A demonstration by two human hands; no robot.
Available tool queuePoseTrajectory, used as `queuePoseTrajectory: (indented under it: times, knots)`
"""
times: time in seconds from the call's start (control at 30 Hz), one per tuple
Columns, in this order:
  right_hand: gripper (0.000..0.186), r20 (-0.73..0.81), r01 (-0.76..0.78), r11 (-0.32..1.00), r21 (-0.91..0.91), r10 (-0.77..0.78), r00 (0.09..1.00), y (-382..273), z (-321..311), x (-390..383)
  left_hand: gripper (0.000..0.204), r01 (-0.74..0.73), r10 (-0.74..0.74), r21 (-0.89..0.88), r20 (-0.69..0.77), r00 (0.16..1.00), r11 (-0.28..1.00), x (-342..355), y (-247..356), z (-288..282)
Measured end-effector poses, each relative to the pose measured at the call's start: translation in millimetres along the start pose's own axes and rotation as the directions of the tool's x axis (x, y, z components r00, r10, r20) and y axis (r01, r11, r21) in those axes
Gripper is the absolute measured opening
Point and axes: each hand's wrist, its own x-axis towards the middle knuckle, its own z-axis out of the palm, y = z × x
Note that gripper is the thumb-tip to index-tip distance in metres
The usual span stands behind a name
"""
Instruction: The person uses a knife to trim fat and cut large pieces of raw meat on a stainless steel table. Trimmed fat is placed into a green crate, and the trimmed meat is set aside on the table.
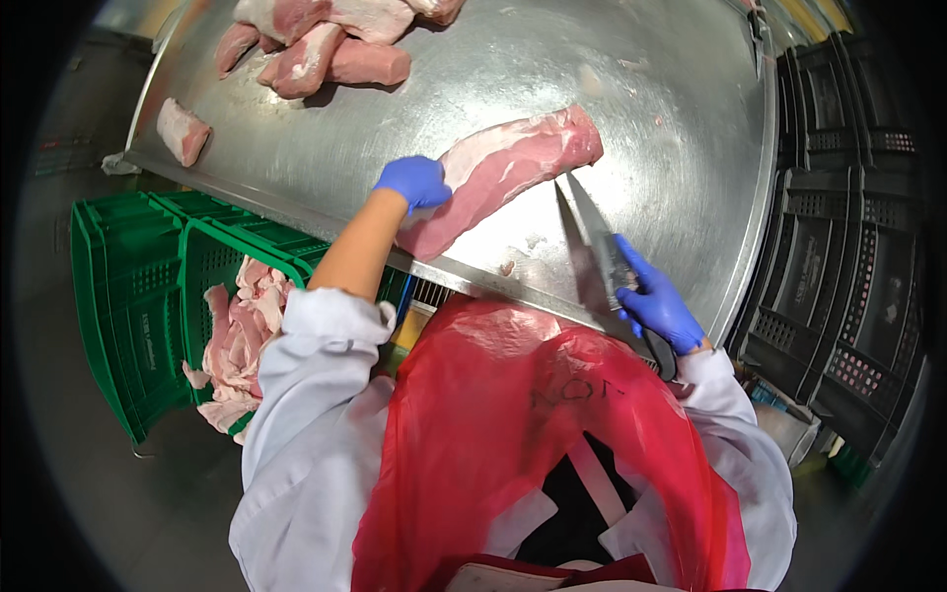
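Note:
A long pink loin of raw meat [518, 168] with pale fat along its upper side lies slantwise on the steel table [681, 109]. My left hand [412, 185], in a blue glove, grips the loin near its left end with curled fingers. In my gloved right hand [663, 308] is a knife [597, 225] with a long blade and a dark handle. The blade points away from me, its tip close to the loin's right end. Whether the tip touches the meat I cannot tell. A dark reflection of the blade shows on the steel beside it.
Several meat pieces [340, 61] are heaped at the table's far left, and a smaller piece [183, 132] lies near its left edge. Below left, a green crate [128, 296] stands beside pale trimmings [237, 335] in another green crate. Black crates [804, 266] are stacked at the right.

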Motion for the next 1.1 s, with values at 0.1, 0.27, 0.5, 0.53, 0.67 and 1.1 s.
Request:
queuePoseTrajectory:
  times: [0.1, 0.27, 0.5, 0.53, 0.67, 1.1]
  knots:
    - [0.082, -0.314, 0.280, 0.960, 0.014, -0.261, 0.913, 0, -39, 13, 0.059, -0.129, 0.048, -0.162, -0.429, 0.902, 0.978, 51, 49, -15]
    - [0.082, -0.523, 0.429, 0.888, 0.164, -0.290, 0.802, -7, -70, 91, 0.054, 0.034, -0.150, -0.388, -0.273, 0.950, 0.921, 125, 140, -41]
    - [0.074, -0.336, 0.404, 0.910, 0.089, -0.355, 0.873, -41, -11, 192, 0.041, -0.084, -0.184, -0.611, -0.363, 0.913, 0.787, 149, 96, -3]
    - [0.073, -0.324, 0.378, 0.925, -0.026, -0.366, 0.873, -49, -8, 209, 0.041, -0.087, -0.210, -0.664, -0.353, 0.912, 0.743, 151, 97, 1]
    - [0.071, -0.066, 0.265, 0.938, -0.224, -0.286, 0.956, -47, -9, 193, 0.036, -0.109, -0.224, -0.638, -0.418, 0.881, 0.762, 140, 107, -3]
    - [0.081, 0.057, 0.449, 0.890, 0.074, -0.453, 0.889, 0, 47, 165, 0.026, -0.249, -0.038, -0.654, -0.392, 0.919, 0.714, 138, 81, -61]
